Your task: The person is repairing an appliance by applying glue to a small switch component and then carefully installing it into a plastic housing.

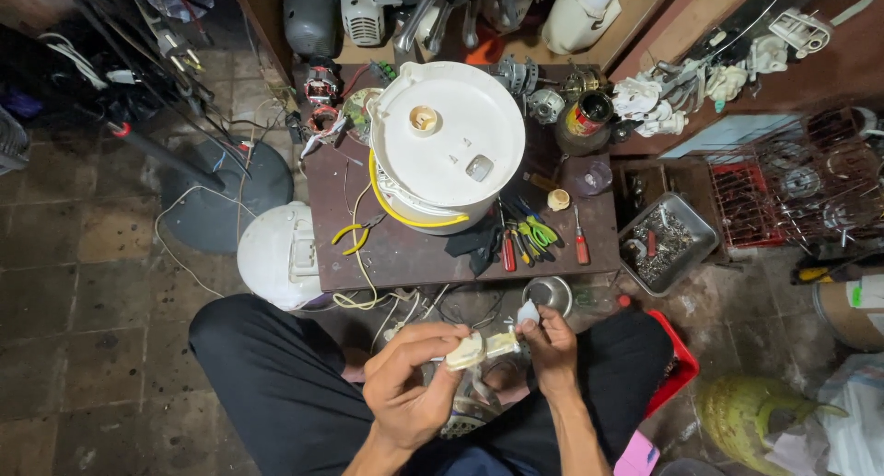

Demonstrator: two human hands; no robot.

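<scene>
A: Item one, lower centre of frame?
B: Cream plug (479, 349); long axis left to right; left hand (412, 384) clamped on its left end; right hand (550, 341) pinching its right end, white scrap at fingertips.
A: Above?
B: White pot (448, 145) on bench (405, 250); pliers (354, 235) lower left.
</scene>
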